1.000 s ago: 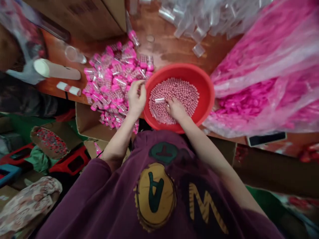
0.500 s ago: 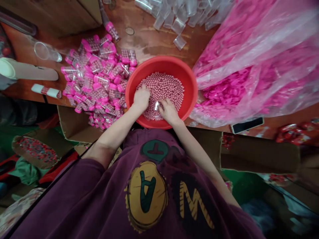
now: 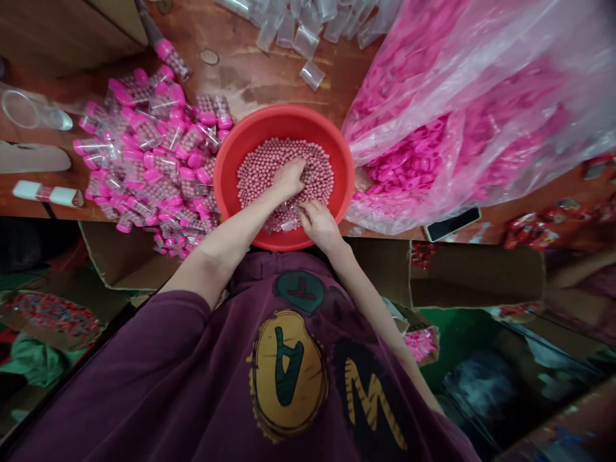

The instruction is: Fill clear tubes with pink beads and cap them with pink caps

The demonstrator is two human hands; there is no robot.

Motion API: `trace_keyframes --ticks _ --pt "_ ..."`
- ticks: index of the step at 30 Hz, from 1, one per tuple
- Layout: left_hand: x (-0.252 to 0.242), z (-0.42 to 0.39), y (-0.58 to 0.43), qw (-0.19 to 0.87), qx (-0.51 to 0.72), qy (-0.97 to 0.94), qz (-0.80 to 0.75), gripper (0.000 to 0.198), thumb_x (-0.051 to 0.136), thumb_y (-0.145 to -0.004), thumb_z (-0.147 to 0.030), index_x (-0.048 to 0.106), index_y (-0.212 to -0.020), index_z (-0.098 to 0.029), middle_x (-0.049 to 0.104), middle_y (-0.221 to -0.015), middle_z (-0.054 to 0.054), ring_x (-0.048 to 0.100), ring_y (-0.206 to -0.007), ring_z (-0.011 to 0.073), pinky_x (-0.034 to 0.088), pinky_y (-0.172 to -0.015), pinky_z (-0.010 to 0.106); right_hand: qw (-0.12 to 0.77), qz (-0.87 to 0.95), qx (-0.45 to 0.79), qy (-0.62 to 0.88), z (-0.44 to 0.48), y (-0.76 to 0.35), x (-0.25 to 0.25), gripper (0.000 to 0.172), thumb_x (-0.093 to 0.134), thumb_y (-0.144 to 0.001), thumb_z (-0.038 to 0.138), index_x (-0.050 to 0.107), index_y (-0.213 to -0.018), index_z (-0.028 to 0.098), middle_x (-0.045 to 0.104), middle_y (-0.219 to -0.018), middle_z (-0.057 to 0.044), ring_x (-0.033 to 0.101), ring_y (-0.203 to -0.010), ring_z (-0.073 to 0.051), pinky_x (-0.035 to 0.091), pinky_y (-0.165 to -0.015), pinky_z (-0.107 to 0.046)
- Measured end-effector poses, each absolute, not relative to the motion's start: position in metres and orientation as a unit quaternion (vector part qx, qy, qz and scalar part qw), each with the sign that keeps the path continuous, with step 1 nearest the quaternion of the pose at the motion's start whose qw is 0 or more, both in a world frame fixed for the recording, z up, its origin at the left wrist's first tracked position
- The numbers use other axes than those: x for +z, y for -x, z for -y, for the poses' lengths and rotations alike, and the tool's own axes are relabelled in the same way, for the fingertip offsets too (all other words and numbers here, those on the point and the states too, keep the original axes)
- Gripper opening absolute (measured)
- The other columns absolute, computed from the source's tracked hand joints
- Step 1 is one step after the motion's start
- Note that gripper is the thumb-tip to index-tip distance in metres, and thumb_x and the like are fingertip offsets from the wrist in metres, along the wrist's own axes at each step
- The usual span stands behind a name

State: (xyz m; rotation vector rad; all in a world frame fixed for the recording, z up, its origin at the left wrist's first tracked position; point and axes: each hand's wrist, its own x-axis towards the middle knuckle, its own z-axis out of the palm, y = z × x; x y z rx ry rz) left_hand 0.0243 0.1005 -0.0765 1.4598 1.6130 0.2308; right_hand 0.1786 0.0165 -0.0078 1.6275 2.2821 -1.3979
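Note:
A red plastic bowl [image 3: 344, 173] stands at the table's edge in front of me, holding many small pink beads [image 3: 260, 163]. My left hand [image 3: 289, 178] reaches over the middle of the beads with its fingers curled down among them; what they hold, if anything, is hidden. Close to the bowl's near right side is my right hand [image 3: 319, 224], its fingers bent around a small clear plastic container [image 3: 291, 220] that is only partly visible. Left of the bowl lies a heap of clear bottles with pink caps [image 3: 154, 154], filled with beads.
Clear plastic containers [image 3: 308, 38] lie at the back of the table. A large plastic bag [image 3: 462, 128] of pink parts lies against the bowl's right side, with a phone [image 3: 452, 224] near it. Cardboard boxes [image 3: 476, 276] stand below the edge.
My left hand has moved right across the beads, from the bowl's left side to its middle. My right hand stays low at the right. The view has shifted, so the table things appear further left.

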Motion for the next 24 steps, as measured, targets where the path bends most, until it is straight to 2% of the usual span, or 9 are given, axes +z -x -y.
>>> trace_keyframes --ticks 2,6,9,12,15,19,21,24 --pt "-0.073 -0.096 -0.018 0.497 0.132 -0.567 -0.643 0.042 0.082 -0.076 0.005 0.072 -0.113 -0.015 0.078 -0.125 0.009 0.073 -0.120 0.0281 0.056 -0.114 0.042 -0.048 -0.724 -0.455 -0.516 -0.017 -0.186 -0.010 0.038 0.048 -0.111 0.025 0.074 -0.134 0.011 0.076 -0.132 -0.021 0.071 -0.126 -0.034 0.057 -0.117 -0.049" --pt "-0.054 -0.084 0.000 0.588 0.277 -0.458 -0.607 0.046 0.081 -0.077 -0.002 0.076 -0.121 -0.012 0.083 -0.128 0.011 0.076 -0.121 0.0256 0.057 -0.116 0.041 -0.160 -0.692 -0.447 -0.544 -0.026 -0.202 -0.011 0.034 0.050 -0.109 0.034 0.075 -0.126 0.017 0.078 -0.123 -0.018 0.073 -0.110 -0.030 0.063 -0.105 -0.050" --pt "-0.028 -0.076 0.011 0.635 0.319 -0.431 -0.556 0.033 0.075 -0.086 -0.011 0.079 -0.119 -0.014 0.084 -0.125 0.009 0.076 -0.121 0.0232 0.055 -0.118 0.041 -0.234 -0.654 -0.452 -0.560 -0.041 -0.207 -0.007 0.033 0.053 -0.109 0.041 0.074 -0.126 0.022 0.080 -0.117 -0.012 0.073 -0.097 -0.026 0.065 -0.095 -0.048" --pt "0.000 -0.069 0.018 0.689 0.334 -0.408 -0.497 0.018 0.069 -0.094 -0.018 0.078 -0.109 -0.016 0.083 -0.114 0.007 0.076 -0.110 0.0198 0.058 -0.110 0.036 -0.287 -0.644 -0.457 -0.542 -0.059 -0.207 0.003 0.034 0.051 -0.109 0.039 0.072 -0.130 0.023 0.078 -0.115 -0.010 0.072 -0.093 -0.024 0.065 -0.094 -0.048" --pt "0.023 -0.063 0.020 0.753 0.326 -0.339 -0.461 0.013 0.064 -0.093 -0.014 0.073 -0.100 -0.018 0.079 -0.100 0.007 0.074 -0.088 0.0166 0.060 -0.089 0.032 -0.286 -0.679 -0.463 -0.493 -0.078 -0.203 0.017 0.039 0.051 -0.104 0.029 0.069 -0.139 0.025 0.075 -0.123 -0.009 0.070 -0.093 -0.022 0.065 -0.093 -0.047" --pt "0.040 -0.056 0.018 0.800 0.315 -0.237 -0.452 0.017 0.053 -0.091 -0.012 0.068 -0.093 -0.019 0.073 -0.087 0.007 0.065 -0.070 0.0155 0.056 -0.066 0.029 -0.206 -0.756 -0.473 -0.402 -0.091 -0.195 0.039 0.057 0.060 -0.094 0.022 0.064 -0.150 0.026 0.068 -0.138 -0.010 0.069 -0.108 -0.024 0.065 -0.101 -0.049" --pt "0.043 -0.052 0.018 0.798 0.329 -0.207 -0.462 0.020 0.050 -0.099 -0.019 0.068 -0.090 -0.019 0.070 -0.084 0.008 0.064 -0.068 0.0159 0.050 -0.057 0.027 -0.184 -0.779 -0.470 -0.372 -0.092 -0.191 0.046 0.056 0.063 -0.093 0.022 0.066 -0.148 0.025 0.069 -0.136 -0.010 0.068 -0.113 -0.026 0.064 -0.105 -0.050" --pt "0.043 -0.047 0.019 0.785 0.339 -0.178 -0.487 0.028 0.047 -0.106 -0.026 0.066 -0.088 -0.018 0.067 -0.083 0.007 0.062 -0.066 0.0148 0.039 -0.051 0.025 -0.174 -0.785 -0.473 -0.361 -0.089 -0.188 0.050 0.046 0.063 -0.096 0.024 0.070 -0.141 0.025 0.070 -0.124 -0.008 0.068 -0.099 -0.022 0.064 -0.094 -0.045"
